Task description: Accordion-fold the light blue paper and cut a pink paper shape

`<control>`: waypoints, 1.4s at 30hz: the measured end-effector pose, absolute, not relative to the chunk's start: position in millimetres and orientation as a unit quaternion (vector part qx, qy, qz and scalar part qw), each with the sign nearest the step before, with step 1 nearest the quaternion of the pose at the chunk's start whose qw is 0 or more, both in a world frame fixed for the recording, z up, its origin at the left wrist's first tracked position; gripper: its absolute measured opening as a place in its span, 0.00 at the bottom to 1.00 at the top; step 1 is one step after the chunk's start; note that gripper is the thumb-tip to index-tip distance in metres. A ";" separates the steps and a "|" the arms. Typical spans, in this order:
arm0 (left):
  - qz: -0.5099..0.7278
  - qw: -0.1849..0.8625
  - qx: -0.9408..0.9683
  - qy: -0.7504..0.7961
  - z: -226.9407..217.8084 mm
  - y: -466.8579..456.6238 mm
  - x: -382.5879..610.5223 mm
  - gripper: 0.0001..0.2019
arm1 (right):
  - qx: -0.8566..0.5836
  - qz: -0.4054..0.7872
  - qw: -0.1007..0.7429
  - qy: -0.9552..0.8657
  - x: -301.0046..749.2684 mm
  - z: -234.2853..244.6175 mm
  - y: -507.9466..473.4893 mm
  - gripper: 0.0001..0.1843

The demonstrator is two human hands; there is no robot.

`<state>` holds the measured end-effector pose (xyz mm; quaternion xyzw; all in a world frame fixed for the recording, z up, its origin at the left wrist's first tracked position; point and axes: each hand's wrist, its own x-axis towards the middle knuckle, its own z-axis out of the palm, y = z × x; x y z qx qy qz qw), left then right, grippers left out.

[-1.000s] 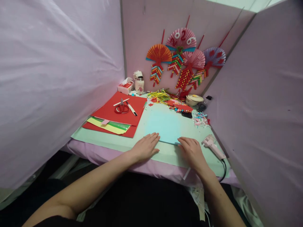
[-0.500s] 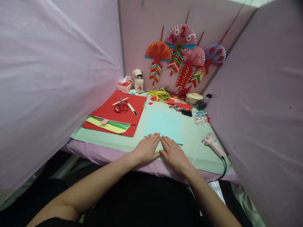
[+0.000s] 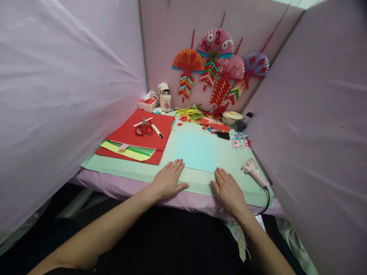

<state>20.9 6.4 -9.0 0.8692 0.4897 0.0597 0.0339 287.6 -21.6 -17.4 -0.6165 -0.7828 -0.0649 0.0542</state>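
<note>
A light blue sheet of paper [image 3: 196,151] lies flat on the pale green table cover, its near edge facing me. My left hand [image 3: 169,179] rests flat at the sheet's near left corner, fingers stretched out and thumb apart. At the near right corner lies my right hand [image 3: 229,191], also flat, with its fingertips touching or just beside the paper's edge. Neither hand grips anything. The two hands are spread about the paper's width apart.
Red sheets [image 3: 123,131] at the left carry red-handled scissors [image 3: 144,130] and a cutter knife [image 3: 157,131]. A glue gun [image 3: 255,173] with a cord lies at the right. Behind are paper scraps [image 3: 241,140], a lidded bowl [image 3: 232,117], a bottle [image 3: 165,100] and a tissue box [image 3: 148,102].
My hands have slid apart from the middle of the paper's near edge, the left toward the left corner and the right toward the right corner. The view has shifted slightly.
</note>
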 end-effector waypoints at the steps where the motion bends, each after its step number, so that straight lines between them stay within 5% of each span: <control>1: 0.060 0.036 0.869 0.491 -8.5 6.1 21.5 0.39 | -0.623 -0.068 0.051 -0.778 288.3 -17.2 -22.5 0.28; 30: 0.109 -0.014 0.847 0.520 -10.4 0.8 4.1 0.34 | -0.636 -0.071 0.131 -0.757 288.3 -23.7 -24.8 0.22; 42: 0.167 -0.053 0.868 0.465 11.3 31.0 26.7 0.18 | -0.515 -0.099 0.178 -0.833 309.4 -4.7 12.6 0.12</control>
